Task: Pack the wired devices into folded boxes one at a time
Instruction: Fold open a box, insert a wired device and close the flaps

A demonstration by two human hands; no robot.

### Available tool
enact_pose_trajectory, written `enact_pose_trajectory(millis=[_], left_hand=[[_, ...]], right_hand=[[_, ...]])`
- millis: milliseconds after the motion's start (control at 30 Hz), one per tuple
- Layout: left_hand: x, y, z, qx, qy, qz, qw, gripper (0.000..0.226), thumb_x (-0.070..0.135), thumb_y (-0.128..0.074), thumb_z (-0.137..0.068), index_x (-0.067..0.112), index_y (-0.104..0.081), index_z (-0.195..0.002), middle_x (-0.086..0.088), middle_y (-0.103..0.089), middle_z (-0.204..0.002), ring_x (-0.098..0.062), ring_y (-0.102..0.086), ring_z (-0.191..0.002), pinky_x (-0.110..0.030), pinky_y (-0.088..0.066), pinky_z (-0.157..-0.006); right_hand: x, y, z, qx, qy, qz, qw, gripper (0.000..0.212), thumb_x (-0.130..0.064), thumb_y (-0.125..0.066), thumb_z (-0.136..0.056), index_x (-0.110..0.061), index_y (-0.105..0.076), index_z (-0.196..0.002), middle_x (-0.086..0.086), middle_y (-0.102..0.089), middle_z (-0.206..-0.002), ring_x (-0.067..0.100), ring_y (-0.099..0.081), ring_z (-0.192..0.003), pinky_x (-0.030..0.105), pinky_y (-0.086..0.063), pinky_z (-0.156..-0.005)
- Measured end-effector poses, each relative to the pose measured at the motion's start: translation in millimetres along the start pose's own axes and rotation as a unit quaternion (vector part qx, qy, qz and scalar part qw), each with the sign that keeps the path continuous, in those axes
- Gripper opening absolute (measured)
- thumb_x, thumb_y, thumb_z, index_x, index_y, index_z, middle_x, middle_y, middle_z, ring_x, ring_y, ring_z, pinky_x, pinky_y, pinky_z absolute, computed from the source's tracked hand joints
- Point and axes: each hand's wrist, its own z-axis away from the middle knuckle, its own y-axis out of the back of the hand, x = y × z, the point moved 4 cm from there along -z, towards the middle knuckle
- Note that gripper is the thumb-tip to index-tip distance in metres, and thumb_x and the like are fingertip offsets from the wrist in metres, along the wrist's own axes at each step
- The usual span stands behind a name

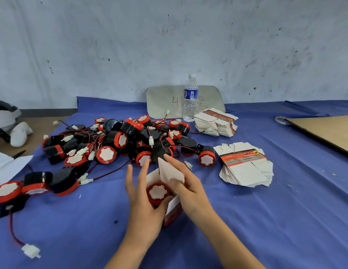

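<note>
In the lower centre of the frame, a folded box stands on the blue cloth, its mouth up. One wired device sits inside it. The left hand braces the box's left wall with straight, spread fingers and its thumb on the near edge, probably so the carton does not slide. The right hand pinches the lid flap and holds it raised, likely ready to fold it over. The device's white face points up out of the mouth, with its short round axis running down the box's depth. Its wire is hidden.
</note>
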Motion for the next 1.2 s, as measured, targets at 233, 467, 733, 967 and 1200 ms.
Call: enact_pose_trajectory(millis=[233, 467, 733, 967, 1200], left_hand=[[-5.9, 2.3, -0.1, -0.005, 0.037, -0.002, 0.999, 0.045, -0.019, -0.063, -0.077, 0.024, -0.068, -0.087, 0.011, -0.061, -0.102, 0.003, -0.061, -0.092, -0.006, -0.044, -0.075], [-1.1, 4.1, 2.3, -0.034, -0.006, -0.019, 0.999, 0.050, -0.016, -0.060, -0.081, 0.033, -0.060, -0.092, 0.012, -0.062, -0.104, 0.005, -0.057, -0.099, -0.013, -0.046, -0.083], [-3.7, 3.8, 7.4, -0.074, -0.002, -0.009, 0.997, 0.018, 0.009, -0.063, -0.090, 0.025, -0.068, -0.084, 0.017, -0.065, -0.103, 0.011, -0.049, -0.112, -0.002, -0.035, -0.084], [-6.9, -2.1, 5.6, -0.076, 0.014, -0.004, 0.997, 0.023, 0.003, -0.068, -0.085, 0.025, -0.064, -0.080, 0.017, -0.064, -0.094, -0.007, -0.059, -0.095, -0.019, -0.045, -0.078], [-5.9, -5.2, 4.9, -0.054, 0.021, -0.006, 0.998, 0.038, -0.002, -0.065, -0.081, 0.034, -0.060, -0.090, 0.004, -0.067, -0.088, 0.000, -0.062, -0.081, -0.009, -0.044, -0.063]], right_hand=[[16.8, -9.2, -2.6, 0.091, -0.052, 0.000, 0.995, 0.038, -0.009, -0.057, -0.095, -0.044, -0.066, -0.108, -0.012, -0.073, -0.102, 0.005, -0.067, -0.094, 0.015, -0.049, -0.077], [18.7, -12.7, -3.0, 0.084, -0.065, 0.029, 0.994, 0.051, -0.004, -0.049, -0.099, -0.054, -0.059, -0.106, -0.012, -0.071, -0.093, -0.001, -0.065, -0.082, 0.013, -0.049, -0.070], [4.3, -9.6, -2.1, -0.028, -0.024, 0.052, 0.998, 0.070, 0.006, -0.040, -0.096, -0.059, -0.053, -0.116, 0.014, -0.065, -0.108, 0.013, -0.057, -0.082, 0.019, -0.049, -0.080], [-13.4, 1.5, -4.0, -0.102, -0.051, 0.001, 0.993, 0.031, -0.051, -0.043, -0.092, -0.053, -0.062, -0.118, -0.028, -0.059, -0.127, -0.010, -0.047, -0.123, 0.009, -0.039, -0.096], [-4.0, -13.3, 5.9, -0.056, -0.031, 0.203, 0.977, 0.032, -0.035, -0.048, -0.097, -0.041, -0.060, -0.126, -0.023, -0.061, -0.126, -0.006, -0.052, -0.119, 0.032, -0.044, -0.102]])
